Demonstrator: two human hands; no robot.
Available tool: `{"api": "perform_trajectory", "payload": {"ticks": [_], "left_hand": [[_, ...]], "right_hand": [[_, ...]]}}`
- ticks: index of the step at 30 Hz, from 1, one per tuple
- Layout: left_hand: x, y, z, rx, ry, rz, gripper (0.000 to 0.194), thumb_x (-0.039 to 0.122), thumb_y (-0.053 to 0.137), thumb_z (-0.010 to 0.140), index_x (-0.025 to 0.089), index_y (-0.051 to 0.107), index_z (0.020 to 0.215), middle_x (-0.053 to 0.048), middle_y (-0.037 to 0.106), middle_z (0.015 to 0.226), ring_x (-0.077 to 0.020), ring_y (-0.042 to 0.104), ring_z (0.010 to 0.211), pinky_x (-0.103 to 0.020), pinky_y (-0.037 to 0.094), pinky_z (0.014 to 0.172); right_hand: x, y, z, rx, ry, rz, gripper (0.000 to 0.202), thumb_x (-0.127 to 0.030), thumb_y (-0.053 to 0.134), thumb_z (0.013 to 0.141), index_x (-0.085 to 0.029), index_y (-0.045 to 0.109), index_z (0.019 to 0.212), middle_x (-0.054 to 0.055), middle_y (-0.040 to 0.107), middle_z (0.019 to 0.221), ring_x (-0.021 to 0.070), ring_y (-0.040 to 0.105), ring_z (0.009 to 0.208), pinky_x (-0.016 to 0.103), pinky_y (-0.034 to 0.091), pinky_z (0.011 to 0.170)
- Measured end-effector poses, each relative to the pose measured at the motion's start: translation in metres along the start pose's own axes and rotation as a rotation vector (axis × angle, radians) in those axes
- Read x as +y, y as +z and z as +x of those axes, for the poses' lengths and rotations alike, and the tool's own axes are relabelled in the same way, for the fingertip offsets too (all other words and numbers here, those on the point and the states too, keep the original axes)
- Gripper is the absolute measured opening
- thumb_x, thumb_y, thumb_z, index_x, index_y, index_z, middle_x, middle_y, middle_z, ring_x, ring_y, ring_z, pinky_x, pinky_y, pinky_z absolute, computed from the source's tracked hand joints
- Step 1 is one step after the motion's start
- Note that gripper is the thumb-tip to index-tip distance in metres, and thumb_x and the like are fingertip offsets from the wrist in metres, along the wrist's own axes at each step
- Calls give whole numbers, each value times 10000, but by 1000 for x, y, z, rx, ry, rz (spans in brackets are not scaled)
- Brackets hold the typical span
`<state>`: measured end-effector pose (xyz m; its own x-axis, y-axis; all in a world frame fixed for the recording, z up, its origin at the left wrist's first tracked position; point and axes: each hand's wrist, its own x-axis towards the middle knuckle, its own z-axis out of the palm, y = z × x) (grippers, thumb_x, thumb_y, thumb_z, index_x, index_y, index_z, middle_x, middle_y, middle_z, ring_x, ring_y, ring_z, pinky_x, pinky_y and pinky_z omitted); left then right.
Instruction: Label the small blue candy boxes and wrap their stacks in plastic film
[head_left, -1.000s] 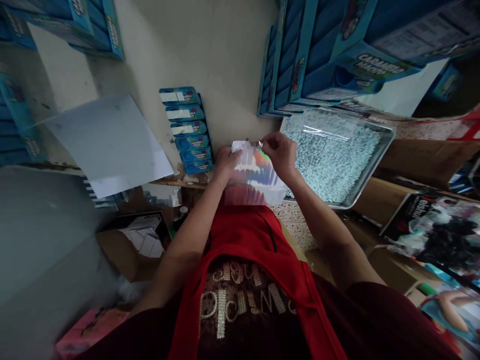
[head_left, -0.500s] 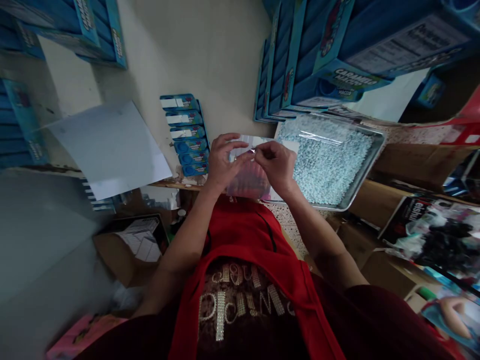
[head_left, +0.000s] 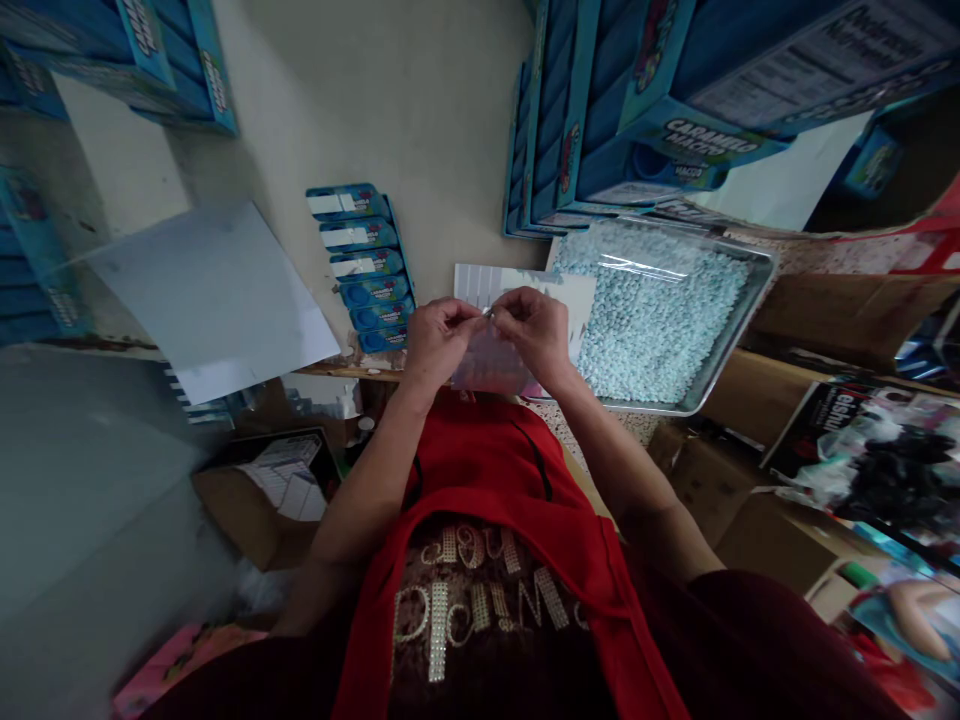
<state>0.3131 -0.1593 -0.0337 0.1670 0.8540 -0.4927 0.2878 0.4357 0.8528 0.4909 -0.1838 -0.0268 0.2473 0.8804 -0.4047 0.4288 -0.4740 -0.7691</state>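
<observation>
My left hand [head_left: 440, 338] and my right hand [head_left: 531, 332] meet fingertip to fingertip at the table's near edge. Both pinch a tiny shiny piece [head_left: 487, 312] between them, too small to name. Beneath them lies a sheet with pale stripes along its top [head_left: 474, 283]. To the right, a metal tray [head_left: 739, 335] holds many small pale-blue pellets, partly under clear plastic. Left of my hands stands a row of small blue "Caramelo" packs [head_left: 379, 290]; several have white strips on top.
Stacked blue display boxes [head_left: 622, 110] rise at the back right, with more blue boxes [head_left: 161, 75] at the back left. A white paper sheet [head_left: 214, 295] overhangs the left edge. Cardboard boxes [head_left: 765, 400] crowd the right side; an open carton [head_left: 240, 500] sits below left.
My left hand's fingers have closed from a spread pose into a pinch, meeting my right fingertips. Both hands have shifted slightly left and down, uncovering more of the striped sheet.
</observation>
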Motion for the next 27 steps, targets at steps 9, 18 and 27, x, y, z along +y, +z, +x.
{"api": "perform_trajectory", "payload": {"ticks": [9,18,27], "left_hand": [[-13,-6,-17,96,-264,-228,403,562,925,718,196,808,836,-22,738,736,-153,626,661,-278,477,639],[-7,-12,-16,46,-117,-150,422,629,868,816,217,784,858,-27,735,788,-171,636,761,-292,500,703],[0,-14,-18,22,-37,24,299,516,810,896,219,790,923,-17,739,806,-171,629,754,-300,468,704]], "right_hand": [[-15,-2,-5,40,-262,-200,156,-218,658,944,-218,789,1028,19,770,910,136,699,764,288,563,741],[-17,-5,-1,-97,-564,-518,193,-239,637,1015,-231,829,1038,45,750,952,176,686,892,301,529,788],[-18,-2,1,-193,-478,-540,223,-287,631,1023,-244,839,1092,64,750,991,192,676,905,321,497,769]]}}
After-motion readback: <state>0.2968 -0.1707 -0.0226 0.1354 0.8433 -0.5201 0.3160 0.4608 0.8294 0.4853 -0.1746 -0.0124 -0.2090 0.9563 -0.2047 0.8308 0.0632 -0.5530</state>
